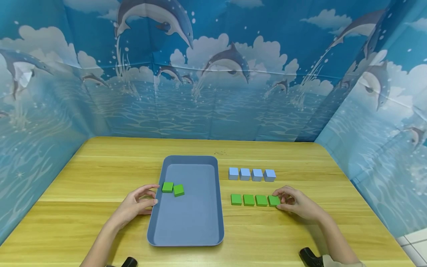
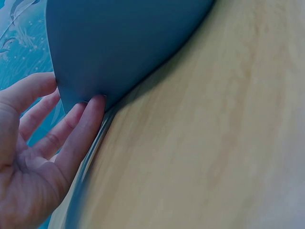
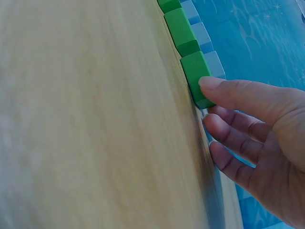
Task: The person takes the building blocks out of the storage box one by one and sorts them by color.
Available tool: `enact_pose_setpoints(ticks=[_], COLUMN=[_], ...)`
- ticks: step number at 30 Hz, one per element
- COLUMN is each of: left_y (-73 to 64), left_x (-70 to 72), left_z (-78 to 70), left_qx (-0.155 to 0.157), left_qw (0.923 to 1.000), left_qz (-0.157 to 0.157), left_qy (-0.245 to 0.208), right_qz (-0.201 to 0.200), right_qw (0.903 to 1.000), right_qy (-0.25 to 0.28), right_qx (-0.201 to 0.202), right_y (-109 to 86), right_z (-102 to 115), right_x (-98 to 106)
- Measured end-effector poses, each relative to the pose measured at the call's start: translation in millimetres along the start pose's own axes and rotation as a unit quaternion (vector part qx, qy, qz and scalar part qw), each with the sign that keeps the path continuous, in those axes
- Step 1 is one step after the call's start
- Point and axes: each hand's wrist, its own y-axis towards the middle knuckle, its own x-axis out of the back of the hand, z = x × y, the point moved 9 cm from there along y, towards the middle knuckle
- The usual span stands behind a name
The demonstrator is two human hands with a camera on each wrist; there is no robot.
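Observation:
A grey-blue tray (image 1: pixel 186 226) rests on the table with two green blocks (image 1: pixel 168 187) inside, near its left wall. My left hand (image 1: pixel 136 204) is at the tray's left side, its relaxed fingertips touching the outer wall (image 2: pixel 128 43). To the right of the tray lies a row of several green blocks (image 1: pixel 248 200). With thumb and index finger, my right hand (image 1: pixel 297 202) pinches the rightmost green block (image 3: pixel 196 78); the index fingertip is hidden behind it in the right wrist view.
Behind the green row, several light blue cubes (image 1: pixel 245 174) stand in a line. All of this is on a wooden table (image 1: pixel 100 167). A dolphin-print curtain (image 1: pixel 213 96) encloses the table's back and sides.

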Motion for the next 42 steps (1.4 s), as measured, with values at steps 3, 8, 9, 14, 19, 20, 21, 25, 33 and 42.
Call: enact_pose_setpoints(ticks=[3,8,9,14,19,20,21,25,33,42], left_y=[0.3,0.2,0.2,0.0,-0.1,-0.1,-0.2,-0.2,0.4,0.1], left_x=[0.3,0.1,0.1,0.4,-1.6,-2.2,-2.6,-2.0,-1.3,0.2], left_z=[0.4,0.7,0.6,0.4,-0.7,-1.1,-1.5,-0.8,1.0,0.3], left_qx=[0.0,0.001,0.0,0.002,-0.003,-0.005,-0.008,-0.004,-0.002,0.003], left_qw=[1.0,1.0,1.0,1.0,1.0,1.0,0.9999,1.0,1.0,1.0], left_qz=[-0.001,-0.001,-0.002,-0.005,0.004,0.007,0.01,0.008,0.009,-0.002], left_qy=[0.002,-0.001,-0.001,0.003,0.004,0.004,0.004,-0.001,-0.004,0.007], right_qz=[-0.001,-0.004,-0.004,-0.002,-0.017,-0.023,-0.031,-0.054,-0.035,0.025], right_qw=[1.0,0.9999,0.9998,0.9997,0.9998,0.9997,0.9995,0.998,0.9967,0.9964], right_qy=[0.001,0.002,0.003,0.007,0.003,0.003,0.0,-0.015,-0.021,-0.002], right_qx=[-0.005,-0.016,-0.018,-0.023,-0.007,0.0,0.007,0.031,0.07,0.082], right_y=[0.0,-0.3,-0.3,-0.2,1.5,2.4,3.4,11.6,46.0,90.0], right_z=[-1,-3,-4,-5,0,2,5,21,56,90], right_x=[0,1,1,1,6,8,10,16,3,-30])
